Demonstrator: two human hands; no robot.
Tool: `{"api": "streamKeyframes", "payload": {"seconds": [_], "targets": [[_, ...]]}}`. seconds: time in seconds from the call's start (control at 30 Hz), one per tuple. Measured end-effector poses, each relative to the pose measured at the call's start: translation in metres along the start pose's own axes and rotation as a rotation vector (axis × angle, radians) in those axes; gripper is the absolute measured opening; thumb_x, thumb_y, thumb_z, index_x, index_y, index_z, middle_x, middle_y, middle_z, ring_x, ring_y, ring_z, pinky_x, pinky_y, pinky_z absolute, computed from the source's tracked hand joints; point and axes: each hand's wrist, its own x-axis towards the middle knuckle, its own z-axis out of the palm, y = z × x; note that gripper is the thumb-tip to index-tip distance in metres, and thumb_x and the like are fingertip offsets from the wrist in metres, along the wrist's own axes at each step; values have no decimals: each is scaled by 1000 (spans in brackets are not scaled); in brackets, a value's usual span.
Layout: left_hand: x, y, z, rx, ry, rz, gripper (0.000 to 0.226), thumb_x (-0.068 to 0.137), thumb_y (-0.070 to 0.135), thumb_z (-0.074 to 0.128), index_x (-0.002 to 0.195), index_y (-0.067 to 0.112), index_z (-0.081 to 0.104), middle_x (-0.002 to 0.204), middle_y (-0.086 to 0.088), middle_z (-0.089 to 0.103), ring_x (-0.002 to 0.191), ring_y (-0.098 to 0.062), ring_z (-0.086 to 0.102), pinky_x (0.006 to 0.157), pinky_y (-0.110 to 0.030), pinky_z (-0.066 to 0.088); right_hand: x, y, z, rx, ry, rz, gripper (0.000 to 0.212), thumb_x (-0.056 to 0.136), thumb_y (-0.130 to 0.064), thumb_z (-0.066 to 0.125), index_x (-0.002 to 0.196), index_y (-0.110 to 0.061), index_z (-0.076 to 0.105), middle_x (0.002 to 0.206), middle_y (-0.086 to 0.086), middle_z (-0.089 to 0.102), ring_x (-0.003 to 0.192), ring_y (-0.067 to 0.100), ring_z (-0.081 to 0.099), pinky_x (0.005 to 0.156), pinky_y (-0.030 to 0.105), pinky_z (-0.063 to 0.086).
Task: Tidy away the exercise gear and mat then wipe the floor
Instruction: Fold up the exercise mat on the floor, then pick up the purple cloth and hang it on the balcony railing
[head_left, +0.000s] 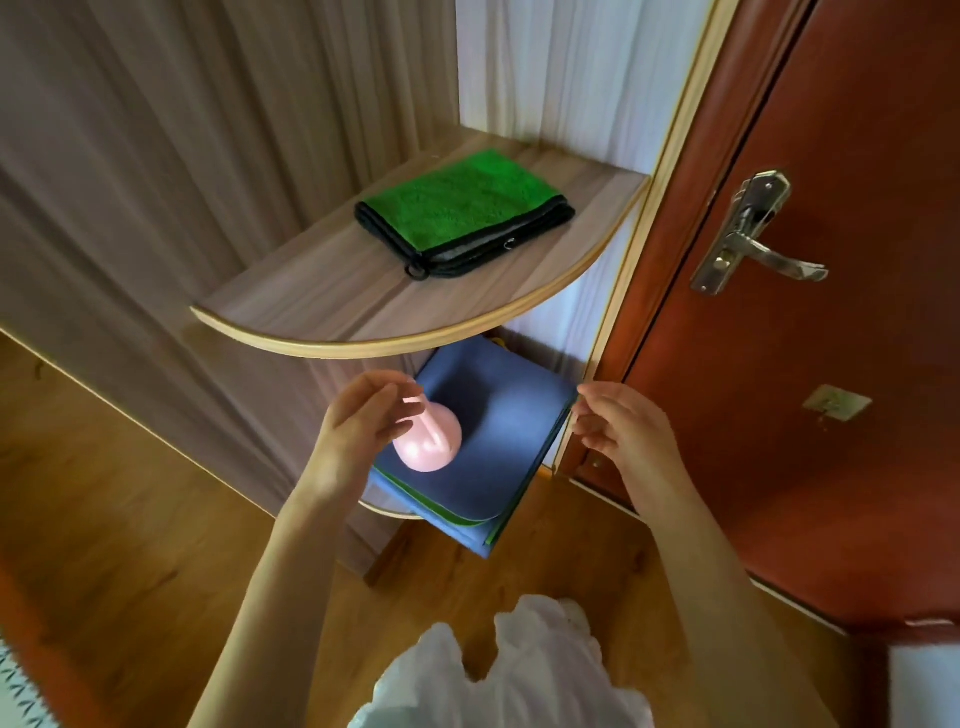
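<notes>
A folded blue mat (498, 415) with a green underside lies on the lower corner shelf (387, 509). A pink kettlebell (428, 441) rests on the mat's left part. My left hand (358, 421) hovers just left of the kettlebell's handle, fingers loosely curled, holding nothing. My right hand (618, 426) is at the mat's right edge, thumb and fingers close to it but not clearly gripping. A folded green cloth (462, 213) with black trim lies on the upper shelf (322, 306).
A brown-red door (831, 364) with a metal handle (753, 234) stands right of the shelves. Striped wall panels rise on the left. The wooden floor (130, 493) spreads below. White clothing shows at the bottom.
</notes>
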Motion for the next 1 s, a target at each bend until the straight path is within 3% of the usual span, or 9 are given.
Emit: {"api": "streamKeyframes", "payload": {"seconds": [0.3,0.5,0.67,0.83,1.0], "targets": [[-65,-15,-7,-140,111,-164,21,97,10,43,86,15,60,77,3,71,73,-13,67,65,-22,52,-58,15,-15,55,42,51,17,94,-8,49,91,-13,65,81,4,63,66,12,58,63,21,48],[-107,-32,11,-143,61,-263,20,96,10,42,86,14,59,75,3,70,69,-11,67,65,-21,53,-104,28,-49,130,91,37,16,93,-8,51,89,-13,66,76,2,64,68,13,60,64,24,48],[-147,-38,52,-115,-92,-274,24,97,5,34,88,12,56,71,4,71,66,-10,68,62,-19,54,-171,53,-105,148,220,54,13,92,-13,53,91,-14,66,81,2,66,73,14,62,70,26,49],[-199,-64,99,-10,-274,-373,23,97,8,38,89,12,59,73,3,72,69,-11,69,70,-28,52,-242,80,-165,193,480,50,17,94,-12,52,87,-17,68,76,-2,69,71,13,65,74,30,49],[-226,-79,146,82,-515,-450,16,95,15,47,94,11,63,89,-4,72,87,-20,69,75,-29,52,-310,90,-202,237,723,-38,19,96,-13,49,91,-15,67,80,0,68,80,17,64,79,31,50]]}}
